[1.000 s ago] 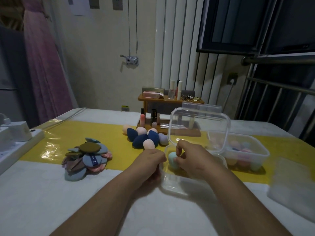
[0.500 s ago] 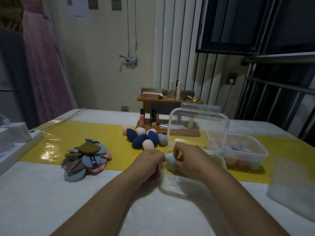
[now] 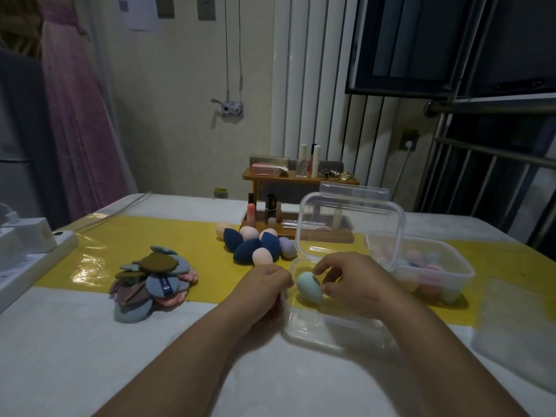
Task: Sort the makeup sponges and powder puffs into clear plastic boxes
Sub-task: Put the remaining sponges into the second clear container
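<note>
A small clear plastic box [image 3: 316, 337] stands on the white table with its hinged lid [image 3: 349, 224] upright. My left hand [image 3: 264, 284] grips the box's left rim. A teal makeup sponge [image 3: 308, 288] lies in the box's back left corner. My right hand [image 3: 358, 281] hovers over the box, thumb touching the sponge's right side and index finger arched just above it. Loose navy, peach and lilac sponges [image 3: 255, 245] sit in a cluster behind my left hand. To the left lies a pile of flat powder puffs [image 3: 153, 278].
A second clear box [image 3: 436, 266] holding several pastel sponges stands to the right, behind the open lid. A wooden cosmetics rack [image 3: 301, 182] is at the back, a white power strip [image 3: 27, 260] at the left edge, and a frosted plastic piece [image 3: 517, 332] at the right.
My right hand has lowered the teal sponge into the box, and its index finger has lifted off it. My left hand has kept its hold on the rim.
</note>
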The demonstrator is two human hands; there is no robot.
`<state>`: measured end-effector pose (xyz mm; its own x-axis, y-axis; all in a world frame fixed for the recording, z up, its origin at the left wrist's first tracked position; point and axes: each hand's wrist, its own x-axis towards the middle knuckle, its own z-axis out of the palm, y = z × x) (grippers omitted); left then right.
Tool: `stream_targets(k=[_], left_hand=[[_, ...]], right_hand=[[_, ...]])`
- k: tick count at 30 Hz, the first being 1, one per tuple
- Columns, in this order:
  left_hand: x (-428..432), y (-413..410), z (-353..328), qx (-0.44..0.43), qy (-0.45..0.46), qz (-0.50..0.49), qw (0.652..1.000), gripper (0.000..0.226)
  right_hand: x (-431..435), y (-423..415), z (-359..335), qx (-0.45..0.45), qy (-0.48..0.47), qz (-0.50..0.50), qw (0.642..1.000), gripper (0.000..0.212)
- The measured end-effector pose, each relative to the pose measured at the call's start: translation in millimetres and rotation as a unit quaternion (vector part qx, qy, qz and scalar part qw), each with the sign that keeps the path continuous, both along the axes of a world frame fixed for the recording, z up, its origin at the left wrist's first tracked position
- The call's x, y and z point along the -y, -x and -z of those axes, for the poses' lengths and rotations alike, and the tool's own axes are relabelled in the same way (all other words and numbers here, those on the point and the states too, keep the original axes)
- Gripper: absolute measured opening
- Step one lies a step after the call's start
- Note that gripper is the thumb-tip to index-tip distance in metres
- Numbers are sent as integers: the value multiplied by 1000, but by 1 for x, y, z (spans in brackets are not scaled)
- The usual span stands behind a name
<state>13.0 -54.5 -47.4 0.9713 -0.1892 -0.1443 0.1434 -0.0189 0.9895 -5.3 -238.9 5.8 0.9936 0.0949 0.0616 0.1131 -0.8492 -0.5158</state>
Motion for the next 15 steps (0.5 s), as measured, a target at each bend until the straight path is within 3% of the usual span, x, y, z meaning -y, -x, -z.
stream_targets(k=[6,10,15], left_hand=[[0,0,0,12,2,5,1000,22],[1,1,-1,10,16,8,1000,20],[0,1,-1,12,11,12,1000,19]], right_hand=[[4,0,3,-1,-13,4,1000,25],[-6,-2,8,0,36,-10,999,15],[-10,-4,11,16,58,-18,998,20]])
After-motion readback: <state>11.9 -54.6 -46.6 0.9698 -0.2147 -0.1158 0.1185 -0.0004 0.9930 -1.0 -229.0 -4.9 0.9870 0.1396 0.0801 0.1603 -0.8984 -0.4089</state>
